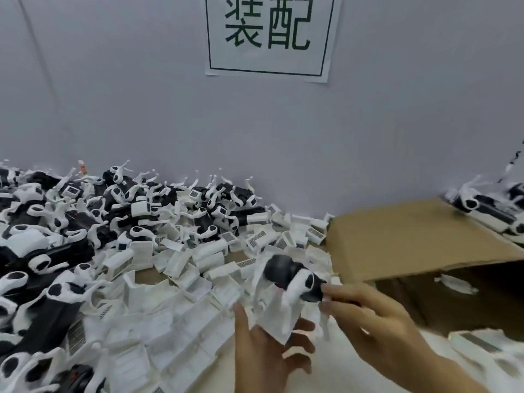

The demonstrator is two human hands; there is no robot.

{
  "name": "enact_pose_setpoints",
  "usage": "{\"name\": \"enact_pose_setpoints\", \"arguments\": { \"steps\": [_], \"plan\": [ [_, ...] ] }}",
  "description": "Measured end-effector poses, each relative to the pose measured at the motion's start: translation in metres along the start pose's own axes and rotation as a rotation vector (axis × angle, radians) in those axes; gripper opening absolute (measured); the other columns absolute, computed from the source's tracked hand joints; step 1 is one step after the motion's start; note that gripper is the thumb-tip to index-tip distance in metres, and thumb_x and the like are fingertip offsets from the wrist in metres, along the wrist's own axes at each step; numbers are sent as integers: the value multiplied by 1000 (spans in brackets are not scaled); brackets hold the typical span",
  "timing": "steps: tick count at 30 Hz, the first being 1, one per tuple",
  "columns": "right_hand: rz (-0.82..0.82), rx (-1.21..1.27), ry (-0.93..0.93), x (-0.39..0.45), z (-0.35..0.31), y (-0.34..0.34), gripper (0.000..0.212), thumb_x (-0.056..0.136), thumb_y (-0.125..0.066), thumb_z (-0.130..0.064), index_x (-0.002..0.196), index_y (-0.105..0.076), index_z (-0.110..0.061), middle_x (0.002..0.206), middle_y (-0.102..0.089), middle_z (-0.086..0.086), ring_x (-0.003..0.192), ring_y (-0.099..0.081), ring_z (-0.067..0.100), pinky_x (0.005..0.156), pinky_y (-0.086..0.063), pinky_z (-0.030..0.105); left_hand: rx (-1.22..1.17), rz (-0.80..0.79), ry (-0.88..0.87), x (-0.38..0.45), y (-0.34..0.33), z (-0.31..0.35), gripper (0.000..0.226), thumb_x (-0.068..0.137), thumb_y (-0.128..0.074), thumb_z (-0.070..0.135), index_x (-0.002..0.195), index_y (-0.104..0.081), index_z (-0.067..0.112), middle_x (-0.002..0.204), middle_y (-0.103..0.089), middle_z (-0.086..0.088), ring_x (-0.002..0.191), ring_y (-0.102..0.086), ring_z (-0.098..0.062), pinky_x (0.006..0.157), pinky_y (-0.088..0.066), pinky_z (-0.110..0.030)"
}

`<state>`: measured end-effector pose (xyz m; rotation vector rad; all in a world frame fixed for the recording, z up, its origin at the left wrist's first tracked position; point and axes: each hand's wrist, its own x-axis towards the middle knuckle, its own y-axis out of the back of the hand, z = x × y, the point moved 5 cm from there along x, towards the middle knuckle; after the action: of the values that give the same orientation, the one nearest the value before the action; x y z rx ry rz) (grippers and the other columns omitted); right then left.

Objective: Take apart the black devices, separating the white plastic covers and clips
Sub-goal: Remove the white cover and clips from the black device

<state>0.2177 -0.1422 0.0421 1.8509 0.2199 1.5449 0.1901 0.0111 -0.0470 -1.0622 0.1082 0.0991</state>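
Note:
A black device [283,269] with a white clip [302,283] round it is held up at the centre bottom of the head view. My left hand [269,350] holds a white plastic cover [276,313] under the device, thumb on its left edge. From the right, my right hand [377,321] grips the device's black end with its fingertips. The picture is blurred around the device. A big heap of black devices with white clips [85,222] fills the left of the table. Loose white covers [175,293] lie spread in front of the heap.
An open cardboard box [425,239] stands at the right, with a white part [456,283] inside it. More devices [482,205] lie beyond it at the far right. A grey wall with a paper sign [269,35] closes the back.

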Motion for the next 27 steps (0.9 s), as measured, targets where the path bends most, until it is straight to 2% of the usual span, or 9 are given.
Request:
{"name": "enact_pose_setpoints", "arguments": {
  "steps": [3,6,9,13,16,17,20,24,27],
  "plan": [
    [98,-14,-111,-27,-6,2,20,95,-60,-14,95,-78,-5,118,-69,9,102,-70,20,87,-56,24,24,-38,81,-1,-2,-5,96,56,-57,80,119,-75,10,103,-70,-28,65,-65,-39,52,-51,-41],
    [107,81,-246,-36,-20,-2,29,85,-67,0,112,-74,-9,130,-65,6,124,-61,12,101,-48,20,204,-69,99,-5,-8,-9,86,50,-80,72,119,-74,21,103,-77,-16,83,-70,-36,69,-50,-41],
    [134,204,-458,-48,-28,-10,38,83,-67,5,111,-75,-19,123,-71,-6,117,-63,2,92,-48,10,363,-78,-66,-6,-7,-7,84,62,-95,34,137,-58,32,128,-69,-14,111,-69,-38,78,-58,-50],
    [147,785,-1071,-72,-11,-28,61,92,-38,19,81,-83,-19,94,-79,1,93,-74,16,74,-54,12,268,52,-207,-2,7,7,102,48,-92,10,131,-51,52,118,-73,-18,102,-71,-43,68,-61,-45],
    [123,986,-1210,-72,-11,-39,36,97,-43,-9,111,-76,-14,99,-79,1,96,-74,14,75,-55,22,294,95,-245,0,13,2,123,52,-91,-5,137,-32,62,115,-74,-17,102,-72,-41,72,-62,-45],
    [88,978,-1179,-71,-17,-40,31,97,-52,-28,122,-72,-22,103,-78,-6,99,-72,9,77,-54,21,301,97,-249,1,15,0,125,53,-89,-5,138,-28,64,114,-75,-16,103,-72,-38,76,-61,-47],
    [-76,691,-980,-71,-31,-45,76,64,-79,-68,135,-52,-56,118,-69,-18,110,-64,0,83,-50,11,317,146,-248,2,16,-2,122,47,-95,4,141,-32,48,112,-76,-11,100,-74,-31,74,-61,-42],
    [135,794,-965,-73,-29,-43,78,62,-91,-31,131,-58,-47,114,-73,-11,107,-68,8,86,-51,13,220,134,-188,3,11,-3,69,73,-76,38,135,-49,22,118,-71,-22,96,-75,-34,65,-62,-37],
    [260,866,-966,-78,-20,-38,71,67,-91,-11,127,-64,-37,115,-74,-5,108,-70,15,86,-54,17,236,139,-103,0,11,-6,90,73,-66,66,143,-45,12,131,-63,-28,108,-70,-40,82,-63,-44]
  ]
}}
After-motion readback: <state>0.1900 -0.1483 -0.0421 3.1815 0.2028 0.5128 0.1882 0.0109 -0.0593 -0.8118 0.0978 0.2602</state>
